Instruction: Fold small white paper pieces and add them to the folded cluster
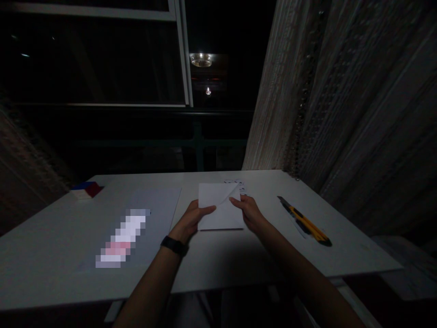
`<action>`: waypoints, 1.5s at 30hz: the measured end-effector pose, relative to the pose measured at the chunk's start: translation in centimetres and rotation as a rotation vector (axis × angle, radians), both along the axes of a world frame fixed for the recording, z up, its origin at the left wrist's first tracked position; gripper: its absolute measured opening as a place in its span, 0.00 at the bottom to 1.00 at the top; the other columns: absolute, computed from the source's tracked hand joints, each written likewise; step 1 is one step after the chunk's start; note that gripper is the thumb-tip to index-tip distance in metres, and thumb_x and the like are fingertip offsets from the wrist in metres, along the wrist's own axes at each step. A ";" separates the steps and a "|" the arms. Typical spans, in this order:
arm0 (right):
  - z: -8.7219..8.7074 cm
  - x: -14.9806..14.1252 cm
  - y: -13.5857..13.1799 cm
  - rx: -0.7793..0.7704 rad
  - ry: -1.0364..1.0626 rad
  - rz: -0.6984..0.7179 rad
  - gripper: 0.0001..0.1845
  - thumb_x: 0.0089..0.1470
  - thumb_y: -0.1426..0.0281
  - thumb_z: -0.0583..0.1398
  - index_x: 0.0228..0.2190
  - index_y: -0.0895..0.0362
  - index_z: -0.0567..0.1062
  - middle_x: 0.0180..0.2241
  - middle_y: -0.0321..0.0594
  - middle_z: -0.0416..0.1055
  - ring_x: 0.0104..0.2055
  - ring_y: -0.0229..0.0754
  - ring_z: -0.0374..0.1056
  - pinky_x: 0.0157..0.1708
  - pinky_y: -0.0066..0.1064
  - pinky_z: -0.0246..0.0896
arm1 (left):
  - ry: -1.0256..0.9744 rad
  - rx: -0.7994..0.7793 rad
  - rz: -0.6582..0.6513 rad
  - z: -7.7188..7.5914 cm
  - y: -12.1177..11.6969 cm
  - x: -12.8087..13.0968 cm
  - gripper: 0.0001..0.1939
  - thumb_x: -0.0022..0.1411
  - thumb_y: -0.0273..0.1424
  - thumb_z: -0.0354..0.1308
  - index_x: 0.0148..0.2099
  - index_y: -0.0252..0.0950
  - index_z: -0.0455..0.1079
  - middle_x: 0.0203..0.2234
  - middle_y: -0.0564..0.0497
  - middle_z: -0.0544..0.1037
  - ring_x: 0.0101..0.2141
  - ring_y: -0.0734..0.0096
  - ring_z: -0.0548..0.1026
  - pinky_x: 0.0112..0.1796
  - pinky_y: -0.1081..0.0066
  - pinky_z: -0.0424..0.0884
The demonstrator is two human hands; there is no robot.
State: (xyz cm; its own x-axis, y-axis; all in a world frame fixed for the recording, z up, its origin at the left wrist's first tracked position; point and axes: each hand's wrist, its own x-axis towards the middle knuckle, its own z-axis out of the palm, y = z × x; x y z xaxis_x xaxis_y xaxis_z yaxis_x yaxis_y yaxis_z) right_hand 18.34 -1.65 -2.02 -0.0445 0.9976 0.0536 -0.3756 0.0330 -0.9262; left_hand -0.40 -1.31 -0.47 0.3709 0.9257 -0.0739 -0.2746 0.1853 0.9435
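Between my two hands is a folded sheet of white paper, held just above the table. A diagonal fold line crosses its upper right part. My left hand grips the left edge, thumb lying on top and the other fingers hidden underneath. On the right edge, my right hand pinches the paper near the fold, its thumb on the top face. A dark band circles my left wrist. Behind the folded paper, a piece with dark printed marks partly shows on the table.
A yellow and black utility knife lies on the white table at the right. Left of my hands rests a large pale sheet, partly blurred out. A coloured cube sits at the far left. Curtains hang by the dark window.
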 end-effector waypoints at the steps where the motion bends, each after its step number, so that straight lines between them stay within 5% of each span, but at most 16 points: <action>1: 0.0 0.0 0.0 -0.004 -0.002 0.000 0.18 0.31 0.62 0.67 0.24 0.62 0.75 0.23 0.43 0.74 0.24 0.42 0.68 0.27 0.33 0.60 | 0.000 0.006 0.000 0.0 0.0 0.0 0.22 0.44 0.26 0.64 0.44 0.29 0.69 0.38 0.39 0.77 0.38 0.56 0.74 0.38 0.62 0.69; 8: 0.3 0.0 -0.2 -0.044 -0.042 -0.002 0.19 0.31 0.62 0.67 0.26 0.62 0.75 0.24 0.43 0.74 0.23 0.42 0.68 0.24 0.32 0.62 | -0.014 0.011 -0.010 0.3 -0.3 0.0 0.24 0.43 0.28 0.66 0.45 0.28 0.69 0.36 0.39 0.77 0.37 0.56 0.75 0.37 0.63 0.69; 14: 0.0 0.2 -0.4 0.020 -0.097 0.091 0.25 0.29 0.68 0.68 0.35 0.60 0.73 0.32 0.43 0.75 0.32 0.46 0.70 0.31 0.35 0.64 | 0.033 0.050 0.072 0.4 -0.3 0.1 0.23 0.41 0.30 0.67 0.42 0.28 0.71 0.38 0.39 0.77 0.34 0.57 0.76 0.36 0.63 0.70; 22: 0.3 1.0 -0.1 0.000 -0.171 0.146 0.21 0.31 0.70 0.68 0.33 0.61 0.74 0.30 0.43 0.75 0.31 0.45 0.70 0.33 0.37 0.64 | 0.086 0.132 0.069 -0.4 0.1 0.0 0.23 0.42 0.31 0.66 0.43 0.27 0.71 0.39 0.38 0.76 0.37 0.57 0.75 0.39 0.63 0.69; 27: 0.4 1.6 -0.3 -0.052 -0.201 0.210 0.21 0.32 0.70 0.68 0.34 0.61 0.74 0.28 0.42 0.75 0.30 0.44 0.70 0.30 0.34 0.63 | 0.085 0.116 0.023 -0.1 -0.1 -0.2 0.23 0.42 0.30 0.66 0.42 0.27 0.71 0.39 0.38 0.76 0.37 0.57 0.74 0.38 0.64 0.68; 34: 0.7 1.2 -0.7 -0.021 -0.141 0.342 0.18 0.33 0.72 0.65 0.33 0.60 0.77 0.34 0.44 0.75 0.38 0.47 0.70 0.42 0.38 0.61 | 0.022 0.046 -0.095 0.2 -0.2 -0.3 0.18 0.42 0.27 0.65 0.39 0.28 0.72 0.30 0.44 0.77 0.31 0.63 0.75 0.35 0.67 0.69; 38: 0.5 1.1 -0.2 0.018 -0.194 0.224 0.12 0.36 0.72 0.62 0.29 0.58 0.79 0.32 0.43 0.76 0.37 0.48 0.70 0.41 0.40 0.61 | -0.070 -0.030 -0.052 0.3 0.2 -0.4 0.14 0.47 0.27 0.63 0.39 0.31 0.71 0.30 0.45 0.76 0.30 0.67 0.75 0.32 0.71 0.71; 42: -0.1 0.7 0.3 0.232 -0.285 -0.141 0.15 0.38 0.75 0.58 0.31 0.54 0.79 0.37 0.40 0.75 0.43 0.48 0.68 0.47 0.41 0.57 | -0.332 -0.112 0.093 0.4 0.6 -0.1 0.14 0.51 0.31 0.61 0.40 0.34 0.65 0.35 0.44 0.73 0.36 0.62 0.75 0.38 0.61 0.72; 45: -0.6 0.1 0.0 0.355 -0.409 -0.260 0.19 0.40 0.77 0.55 0.36 0.52 0.77 0.41 0.37 0.73 0.47 0.46 0.66 0.50 0.40 0.55 | -0.419 -0.148 0.134 0.5 0.4 0.2 0.14 0.51 0.34 0.61 0.38 0.35 0.62 0.37 0.43 0.73 0.40 0.59 0.74 0.41 0.56 0.70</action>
State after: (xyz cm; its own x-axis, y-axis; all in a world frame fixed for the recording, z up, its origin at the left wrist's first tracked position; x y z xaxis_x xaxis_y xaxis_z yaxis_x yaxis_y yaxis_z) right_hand 18.44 -1.61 -2.60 0.1117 0.9028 0.4153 0.0713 0.4095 -0.9095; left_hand -0.19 -0.89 0.01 0.2750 0.9583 -0.0780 -0.6575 0.2467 0.7119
